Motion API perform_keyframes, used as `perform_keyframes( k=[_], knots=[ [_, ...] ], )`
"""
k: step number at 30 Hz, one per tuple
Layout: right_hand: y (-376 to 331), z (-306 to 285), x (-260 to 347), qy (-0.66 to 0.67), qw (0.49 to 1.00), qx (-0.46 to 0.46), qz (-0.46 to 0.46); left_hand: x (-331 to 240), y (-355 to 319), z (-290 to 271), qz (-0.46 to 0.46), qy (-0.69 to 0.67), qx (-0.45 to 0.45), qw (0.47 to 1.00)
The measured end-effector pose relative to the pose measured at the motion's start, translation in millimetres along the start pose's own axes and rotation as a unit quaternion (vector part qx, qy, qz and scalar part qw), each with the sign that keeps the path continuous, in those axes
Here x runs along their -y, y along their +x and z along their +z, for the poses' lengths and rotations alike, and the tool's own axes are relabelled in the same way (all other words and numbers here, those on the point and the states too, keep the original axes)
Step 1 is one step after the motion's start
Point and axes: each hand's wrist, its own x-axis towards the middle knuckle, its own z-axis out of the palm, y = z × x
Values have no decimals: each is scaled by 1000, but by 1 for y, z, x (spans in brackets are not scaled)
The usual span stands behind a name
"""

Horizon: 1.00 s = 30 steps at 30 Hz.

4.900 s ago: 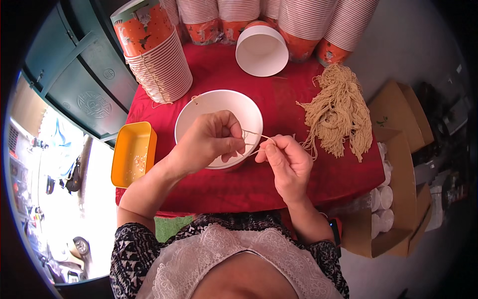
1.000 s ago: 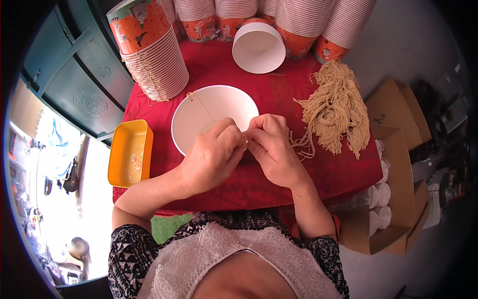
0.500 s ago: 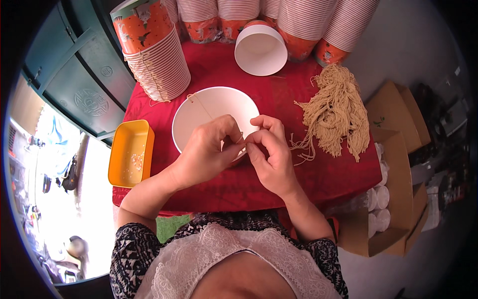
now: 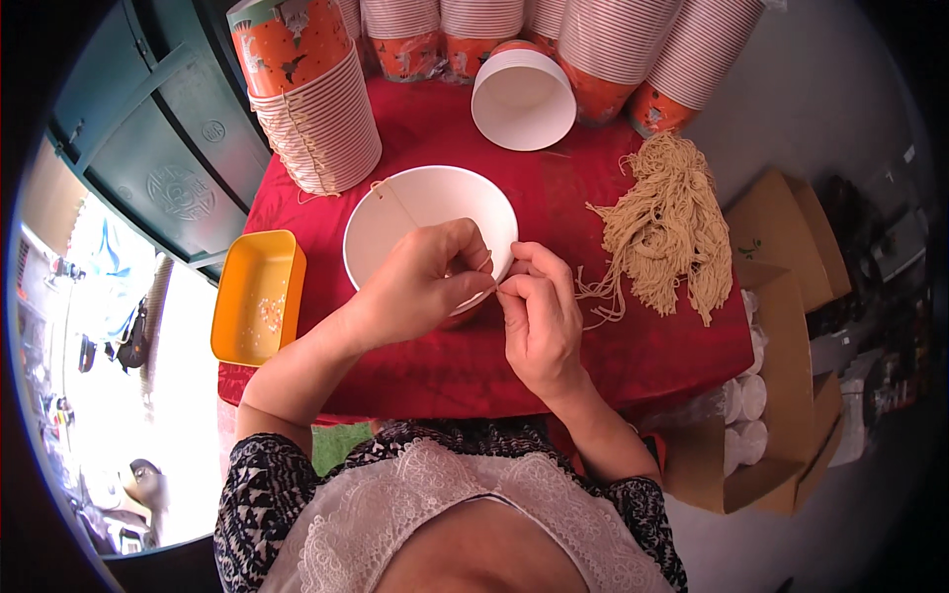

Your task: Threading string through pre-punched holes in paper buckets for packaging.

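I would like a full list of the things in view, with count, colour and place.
Bowl: one, white inside, centre
Cord: one, tan, across bowl
Skein: one, tan, right
Tub: one, yellow, left
Bits: many, pale, in tub
Tipped bowl: one, white inside, back
Bowl stacks: several, orange and white, back
Cloth: one, red, under bowl
Box: at least one, brown, right
Cylinders: several, white, in box
Door: one, teal, left
Patch: one, green, below cloth
Clutter: unclear, mixed, side edges
Left hand: one, bare, pinching cord
Right hand: one, bare, pinching cord
Sleeves: two, black-white, bottom
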Motion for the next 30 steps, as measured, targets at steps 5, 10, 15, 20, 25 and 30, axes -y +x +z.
perform_keyframes(
  k=[5,10,15,20,25,30],
  knots=[
    [-1,-3,0,1,1000,10,-7,7,4,0,-18,-51,11,998],
    [-1,-5,0,1,999,30,-11,8,5,1,-29,-63,-2,998],
    [-4,-6,-2,31,998,48,0,6,6,0,-45,-50,-27,997],
    [-4,-13,-3,22,996,73,-35,4,7,-2,-80,-4,-25,996],
    [1,-14,-5,52,997,64,-12,13,11,-6,-64,1,-20,998],
    [13,-12,-6,104,994,44,1,2,14,-10,-5,22,2,1000]
  ],
)
